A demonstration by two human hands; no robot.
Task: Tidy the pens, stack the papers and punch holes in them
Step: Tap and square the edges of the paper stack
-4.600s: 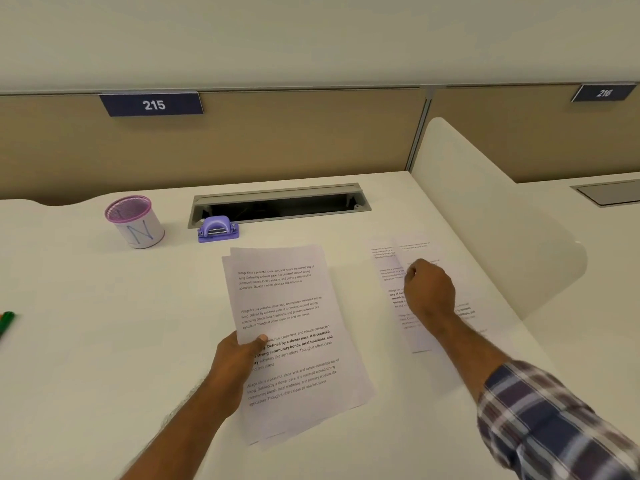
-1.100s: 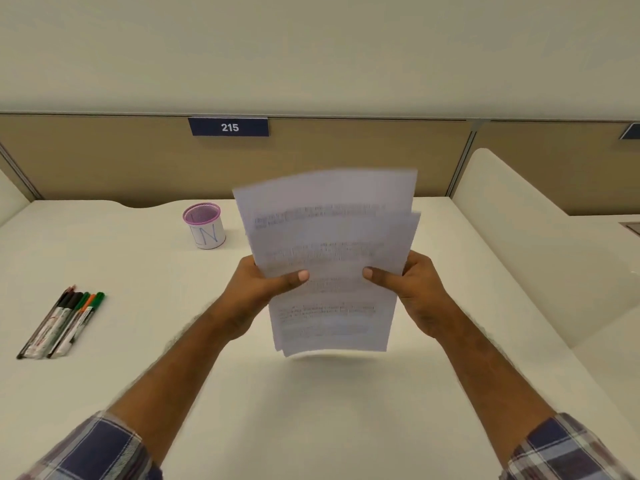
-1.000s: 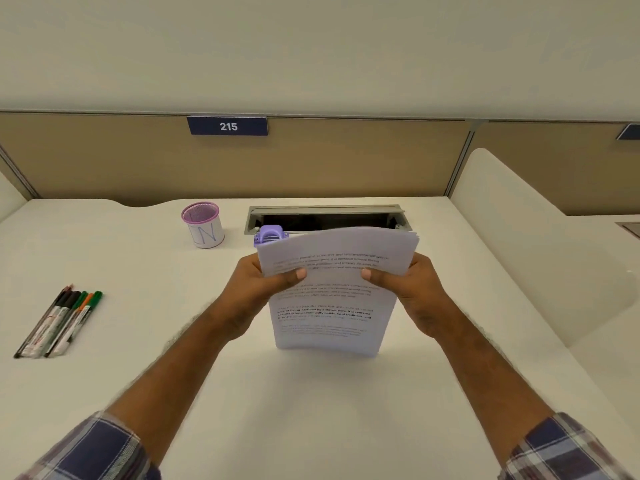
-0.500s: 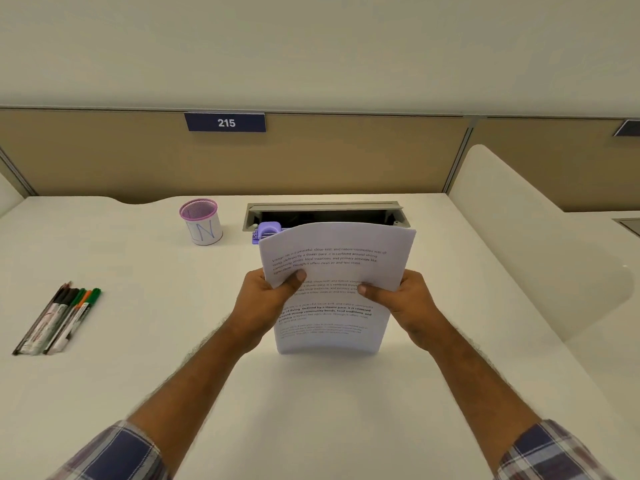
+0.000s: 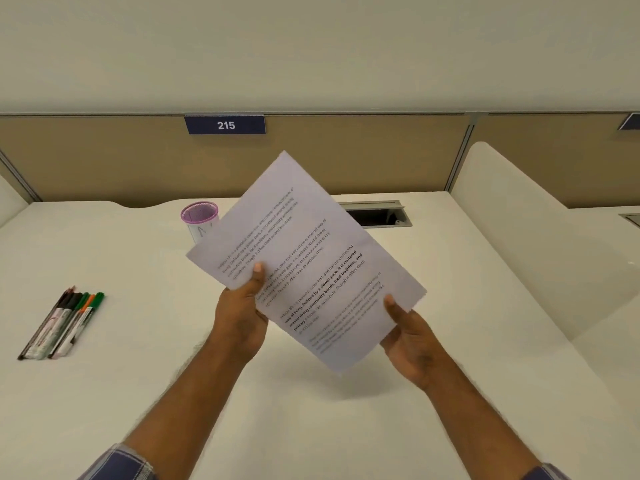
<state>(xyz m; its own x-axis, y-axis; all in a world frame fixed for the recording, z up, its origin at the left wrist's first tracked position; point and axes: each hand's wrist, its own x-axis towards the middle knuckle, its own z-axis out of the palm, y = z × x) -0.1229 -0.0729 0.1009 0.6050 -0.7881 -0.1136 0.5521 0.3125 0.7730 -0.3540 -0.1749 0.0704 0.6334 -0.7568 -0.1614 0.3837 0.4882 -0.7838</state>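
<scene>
A stack of printed white papers (image 5: 311, 244) hangs above the desk, turned diagonally with one corner pointing up. My left hand (image 5: 242, 313) grips its left edge with the thumb on top. My right hand (image 5: 408, 337) holds the lower right edge. Several pens (image 5: 65, 323) with black, green and orange caps lie side by side at the desk's left. A pink-rimmed mesh pen cup (image 5: 198, 218) stands behind the papers, partly covered by them. The purple hole punch is hidden behind the sheets.
A recessed cable tray (image 5: 377, 214) opens in the white desk (image 5: 311, 427) at the back. A tan partition with a blue "215" sign (image 5: 225, 125) closes off the rear. A curved white divider (image 5: 519, 230) stands on the right.
The papers, held upright with their bottom edge on the desk half a second ago, are now lifted and rotated to a diagonal. My right hand slid down to the lower edge.
</scene>
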